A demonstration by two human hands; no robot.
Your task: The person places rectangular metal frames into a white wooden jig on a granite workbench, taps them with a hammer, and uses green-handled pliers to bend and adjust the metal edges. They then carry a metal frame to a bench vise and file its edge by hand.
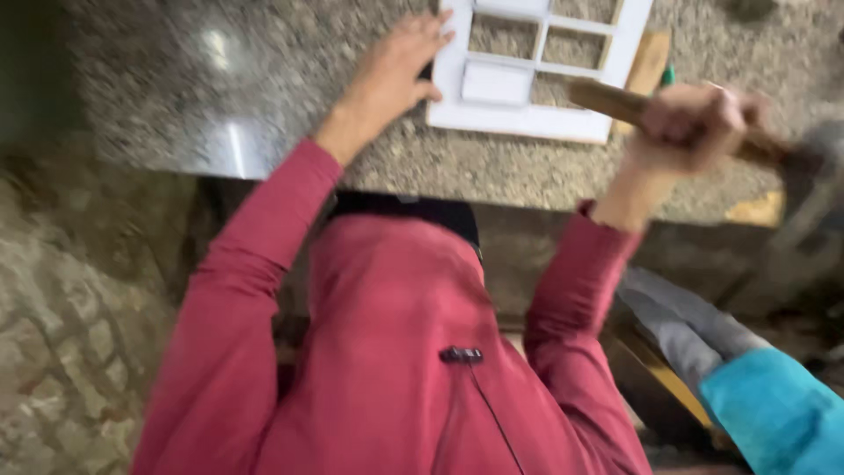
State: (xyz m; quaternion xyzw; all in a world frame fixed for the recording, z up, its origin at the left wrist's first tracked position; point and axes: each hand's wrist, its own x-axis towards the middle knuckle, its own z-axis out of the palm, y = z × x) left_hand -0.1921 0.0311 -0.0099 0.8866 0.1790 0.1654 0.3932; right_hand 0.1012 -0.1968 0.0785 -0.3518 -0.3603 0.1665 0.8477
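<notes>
A speckled granite tabletop (264, 97) runs across the far side, with a rough stone floor (61, 334) near left. One white gridded frame (536, 66) lies far centre, the left hand (396, 66) spread flat against its edge. One wooden-handled hammer (615, 101) is raised at right, the right hand (690, 123) clamped around its handle in a closed grip.

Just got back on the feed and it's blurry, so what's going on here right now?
A person in a red long-sleeved top leans over a speckled stone counter. The left hand rests flat against the edge of a white frame with rectangular openings that lies on the counter. The right hand grips the wooden handle of a hammer, raised beside the frame; its head is blurred at the right edge. Another person's turquoise sleeve shows at lower right.
</notes>
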